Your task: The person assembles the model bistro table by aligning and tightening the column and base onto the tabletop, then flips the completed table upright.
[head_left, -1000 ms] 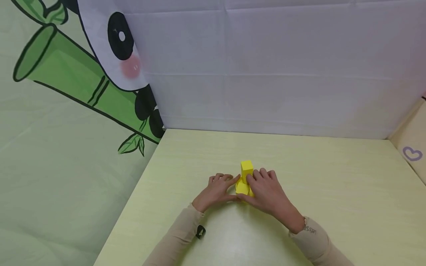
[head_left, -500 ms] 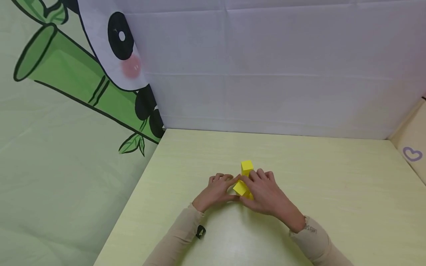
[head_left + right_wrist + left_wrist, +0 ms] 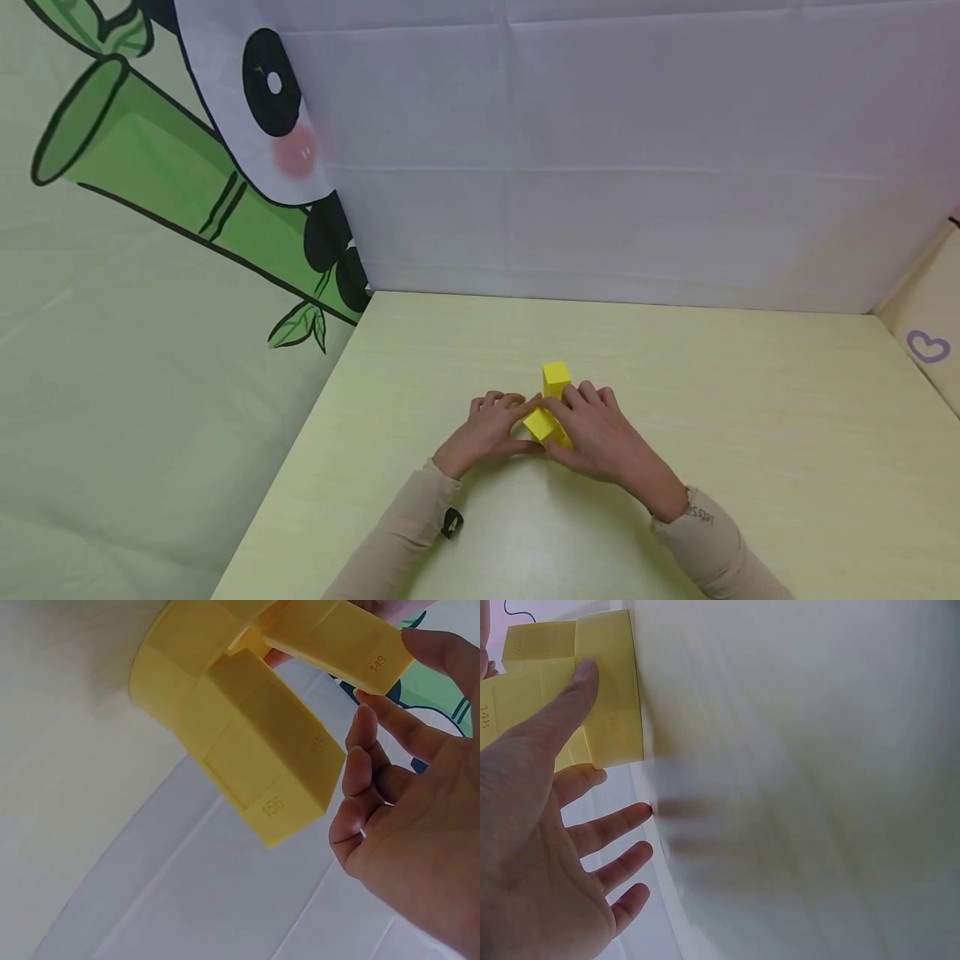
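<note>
A yellow base with a curved outer wall (image 3: 169, 656) stands on the table, with yellow rectangular blocks rising from it. My left hand (image 3: 487, 432) holds the base between its thumb, laid across the wall in the left wrist view, and its index finger; the other fingers are spread. My right hand (image 3: 606, 440) pinches the end of the nearer block (image 3: 341, 645), marked 149, between thumb and index finger. That block tilts left in the head view. Behind it the farther block (image 3: 556, 377), with raised numbers on its sides, stands up beside my right fingers.
The pale wooden table (image 3: 750, 433) spreads around both hands. A white cloth wall (image 3: 600, 167) rises along its back edge, and a green printed cloth (image 3: 112, 375) hangs on the left. A cream panel (image 3: 926, 333) stands at the right.
The nearer block has turned and tipped to the left, and my right fingers have shifted slightly left with it. My left hand and the farther block have stayed put.
</note>
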The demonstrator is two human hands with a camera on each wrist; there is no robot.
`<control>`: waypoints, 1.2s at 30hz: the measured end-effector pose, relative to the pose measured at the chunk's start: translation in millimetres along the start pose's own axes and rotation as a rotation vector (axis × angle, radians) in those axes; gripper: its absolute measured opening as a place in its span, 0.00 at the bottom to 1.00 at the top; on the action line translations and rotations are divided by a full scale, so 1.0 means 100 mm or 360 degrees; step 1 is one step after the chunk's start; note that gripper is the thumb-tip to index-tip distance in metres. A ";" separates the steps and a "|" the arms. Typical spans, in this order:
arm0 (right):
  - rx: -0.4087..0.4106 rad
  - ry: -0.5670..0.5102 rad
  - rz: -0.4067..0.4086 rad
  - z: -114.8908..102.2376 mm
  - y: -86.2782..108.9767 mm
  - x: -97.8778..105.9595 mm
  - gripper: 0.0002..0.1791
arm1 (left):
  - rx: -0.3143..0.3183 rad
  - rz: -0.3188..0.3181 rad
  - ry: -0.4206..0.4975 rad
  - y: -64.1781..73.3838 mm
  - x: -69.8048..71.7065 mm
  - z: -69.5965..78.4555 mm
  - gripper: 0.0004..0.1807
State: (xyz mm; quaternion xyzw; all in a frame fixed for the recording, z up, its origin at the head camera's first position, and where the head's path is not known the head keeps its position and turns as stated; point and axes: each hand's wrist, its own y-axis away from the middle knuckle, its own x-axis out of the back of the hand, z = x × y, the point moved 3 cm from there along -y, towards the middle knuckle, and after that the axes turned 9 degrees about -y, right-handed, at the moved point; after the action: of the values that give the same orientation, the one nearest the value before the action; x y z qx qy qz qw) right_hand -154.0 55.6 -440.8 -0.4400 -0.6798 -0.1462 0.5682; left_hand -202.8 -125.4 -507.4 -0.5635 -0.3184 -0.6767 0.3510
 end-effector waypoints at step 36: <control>-0.0274 -0.0527 0.0379 0.76 0.54 0.14 0.19 | -0.0086 0.0010 -0.0139 -0.04 0.06 0.00 0.47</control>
State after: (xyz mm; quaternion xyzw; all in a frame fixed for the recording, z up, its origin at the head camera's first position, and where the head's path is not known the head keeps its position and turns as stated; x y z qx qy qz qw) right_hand -161.6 145.6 -468.2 -0.5822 -0.6920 -0.0612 0.4224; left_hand -207.0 -124.0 -502.1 -0.6027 -0.3133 -0.6587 0.3236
